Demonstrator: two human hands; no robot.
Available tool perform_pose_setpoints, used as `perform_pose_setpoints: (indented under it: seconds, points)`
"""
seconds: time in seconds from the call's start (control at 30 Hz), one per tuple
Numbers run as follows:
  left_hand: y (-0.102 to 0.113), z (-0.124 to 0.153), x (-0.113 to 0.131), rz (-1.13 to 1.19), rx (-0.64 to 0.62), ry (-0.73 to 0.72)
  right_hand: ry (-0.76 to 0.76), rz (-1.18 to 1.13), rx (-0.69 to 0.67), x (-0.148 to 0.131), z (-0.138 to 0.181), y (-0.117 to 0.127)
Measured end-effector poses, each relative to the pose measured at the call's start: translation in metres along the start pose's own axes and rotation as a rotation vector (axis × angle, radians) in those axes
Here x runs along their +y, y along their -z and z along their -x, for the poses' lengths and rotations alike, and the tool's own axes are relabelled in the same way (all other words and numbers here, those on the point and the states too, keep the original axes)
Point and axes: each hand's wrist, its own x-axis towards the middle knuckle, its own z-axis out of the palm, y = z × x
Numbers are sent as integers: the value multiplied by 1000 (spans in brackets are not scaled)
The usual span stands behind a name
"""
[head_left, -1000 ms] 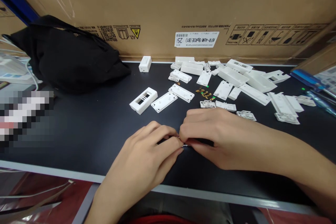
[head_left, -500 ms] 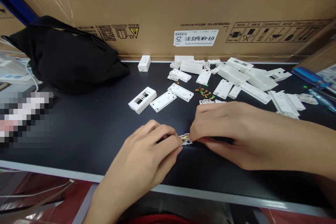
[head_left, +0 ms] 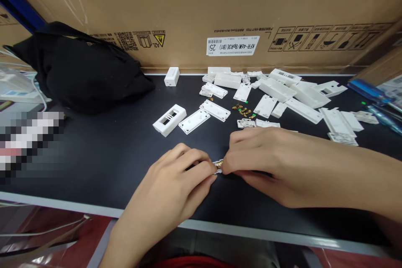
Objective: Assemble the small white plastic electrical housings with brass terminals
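Observation:
My left hand [head_left: 174,184] and my right hand [head_left: 266,163] meet over the black table top [head_left: 103,159] near its front edge. Both pinch a small white plastic piece with brass contacts [head_left: 218,165], mostly hidden between the fingertips. Beyond the hands lie a white socket housing [head_left: 169,119], a flat white cover plate [head_left: 194,121], another plate [head_left: 215,110] and a few loose brass contacts [head_left: 243,111].
Several white plastic housings and covers [head_left: 295,96] are scattered across the back right. A black cloth bag [head_left: 78,69] lies at the back left. A large cardboard box [head_left: 201,12] walls off the rear. Blue-handled tools [head_left: 377,104] lie at far right.
My right hand drew back to the right half a second ago, exposing the small piece, then closed in on it again. The left hand stayed put.

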Motion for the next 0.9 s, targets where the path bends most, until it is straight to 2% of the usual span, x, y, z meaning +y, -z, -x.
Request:
perform_pose_setpoints:
  seconds: [0.53, 0.9]
  points:
    - [0, 1, 0, -8, -18, 3, -49, 81, -40, -4, 0, -1]
    - [0, 2, -1, 48, -8, 17, -27, 187, -9, -8, 0, -4]
